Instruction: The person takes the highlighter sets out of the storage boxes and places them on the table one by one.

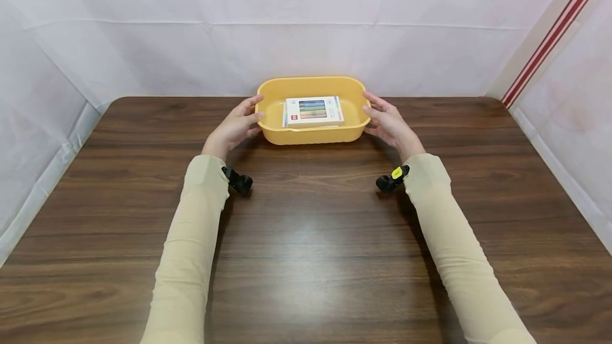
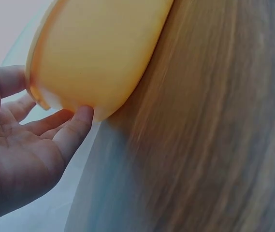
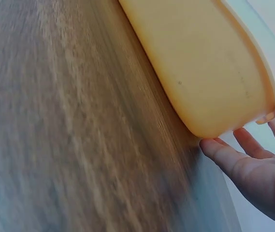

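Yellow tub (image 1: 313, 134) standing on the far middle of the bench (image 1: 306, 238), close to the white backdrop (image 1: 306, 41). Inside it lies a flat box (image 1: 314, 111), its lid showing coloured stripes and a small red mark; the print is too small to read, and the tub's near wall hides the box's lower edge.

Left hand (image 1: 235, 126) at the tub's left end, fingers (image 2: 74, 128) spread wide and nearly straight. The left wrist view shows one fingertip touching the tub's lower corner and the thumb lying by the rim; the palm stands apart from the wall.

Right hand (image 1: 389, 123) at the right end, mirrored, fingers (image 3: 219, 150) likewise spread. The right wrist view shows one fingertip meeting the tub's lower corner; the remaining fingers are cut off at the frame edge, so their contact cannot be told.

Both wrist views are blurred across the wood grain. Cream sleeves (image 1: 191, 248) cover both forearms, and a black camera mount (image 1: 237, 180) sits at each wrist.
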